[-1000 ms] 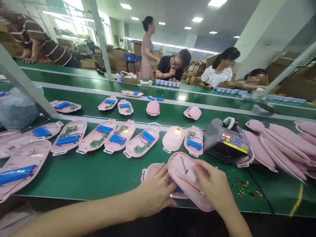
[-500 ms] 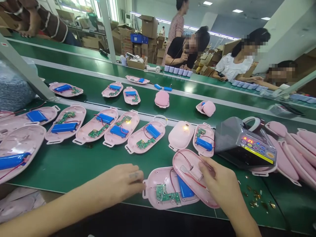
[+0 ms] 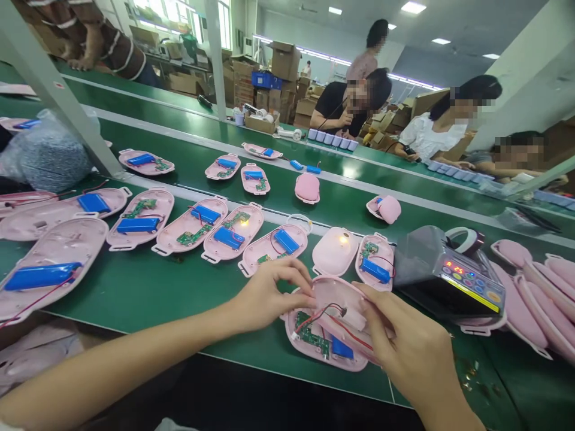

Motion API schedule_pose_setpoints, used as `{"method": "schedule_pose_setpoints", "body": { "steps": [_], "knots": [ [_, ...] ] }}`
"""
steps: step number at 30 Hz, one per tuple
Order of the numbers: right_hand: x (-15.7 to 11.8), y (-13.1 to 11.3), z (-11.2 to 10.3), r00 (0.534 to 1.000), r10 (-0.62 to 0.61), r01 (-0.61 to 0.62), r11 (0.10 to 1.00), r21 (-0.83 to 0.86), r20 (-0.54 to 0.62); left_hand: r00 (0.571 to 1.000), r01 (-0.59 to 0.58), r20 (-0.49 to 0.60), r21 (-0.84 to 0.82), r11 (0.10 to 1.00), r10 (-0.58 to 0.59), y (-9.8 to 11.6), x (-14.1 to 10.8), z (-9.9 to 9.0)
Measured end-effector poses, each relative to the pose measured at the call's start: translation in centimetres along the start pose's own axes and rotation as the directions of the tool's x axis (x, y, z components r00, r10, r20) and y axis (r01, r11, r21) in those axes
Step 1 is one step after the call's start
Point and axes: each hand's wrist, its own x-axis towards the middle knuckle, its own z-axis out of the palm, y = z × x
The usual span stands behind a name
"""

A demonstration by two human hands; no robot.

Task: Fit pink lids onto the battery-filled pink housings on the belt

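The right hand [image 3: 411,344] clamps a wired pink shell half [image 3: 335,292], tilted over an open pink casing [image 3: 332,361] at the near edge of the counter [image 3: 179,287], holding a green circuit board [image 3: 317,341] and blue battery [image 3: 342,349]. The left hand [image 3: 269,293] has thumb and forefinger together at the shell half's rim; whether they grip it, I cannot tell.

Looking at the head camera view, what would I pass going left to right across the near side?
Open pink shell with a blue battery → left hand → wired pink shell half → right hand → stacked pink shells at the right edge.
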Motion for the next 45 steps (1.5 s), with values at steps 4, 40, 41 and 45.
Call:
{"method": "schedule_pose_setpoints", "body": {
  "steps": [4, 40, 41, 45],
  "knots": [
    [1.1, -0.1, 0.4, 0.998, -0.055, 0.055, 0.996, 0.068, 0.0, 0.944, -0.28, -0.107, 0.241, 0.929, 0.312, -1.4, -0.3, 1.7],
    [-5.2, 11.9, 1.9, 0.17, 0.983, -0.386, 0.004, 0.922, 0.067, 0.967, 0.22, 0.105, 0.106, 0.97, -0.23, -3.8, 0.8, 0.5],
    [-5.6, 11.5, 1.5, 0.216, 0.976, -0.401, 0.059, 0.914, 0.032, 0.966, 0.22, 0.113, 0.098, 0.97, -0.231, -3.7, 0.9, 0.5],
    [-3.6, 7.6, -0.4, 0.66, 0.75, -0.41, 0.41, 0.815, -0.046, 0.954, 0.275, 0.122, 0.009, 0.961, -0.274, -2.8, 1.0, 0.7]
  ]
}}
